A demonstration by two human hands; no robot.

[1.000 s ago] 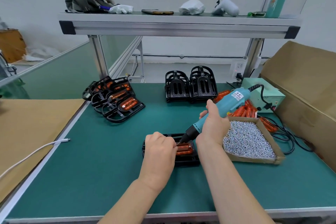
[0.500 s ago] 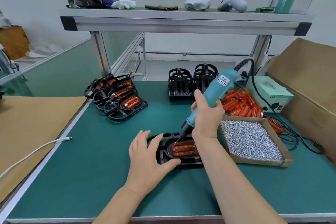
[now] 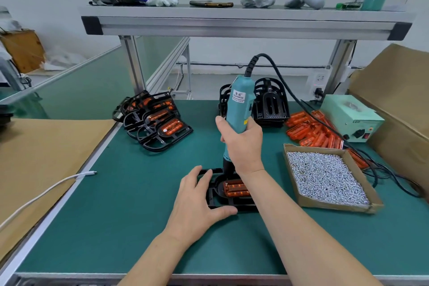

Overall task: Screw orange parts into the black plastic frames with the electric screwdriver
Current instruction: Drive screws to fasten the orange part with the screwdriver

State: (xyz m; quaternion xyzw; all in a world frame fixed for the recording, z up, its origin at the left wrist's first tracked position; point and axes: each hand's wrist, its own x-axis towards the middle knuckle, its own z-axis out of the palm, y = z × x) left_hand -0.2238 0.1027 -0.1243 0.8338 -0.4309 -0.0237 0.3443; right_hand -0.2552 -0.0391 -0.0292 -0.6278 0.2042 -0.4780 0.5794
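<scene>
A black plastic frame [image 3: 214, 195] lies flat on the green mat in front of me, with an orange part [image 3: 235, 189] seated in it. My left hand [image 3: 197, 202] rests on the frame's left end, fingers spread over it and thumb along its near edge. My right hand [image 3: 242, 144] grips the teal electric screwdriver [image 3: 239, 104], which stands nearly upright with its tip down at the frame's far edge. The tip itself is hidden behind my right wrist.
Finished frames with orange parts [image 3: 155, 121] are piled at the back left, bare black frames [image 3: 270, 104] at the back centre. Loose orange parts [image 3: 311, 130] lie by the power supply [image 3: 350, 118]. A cardboard tray of screws [image 3: 325, 176] sits right. A white cable [image 3: 46, 190] lies left.
The screwdriver has swung from a slant to nearly upright. My left hand went from a fist at the part to lying spread on the frame's left end.
</scene>
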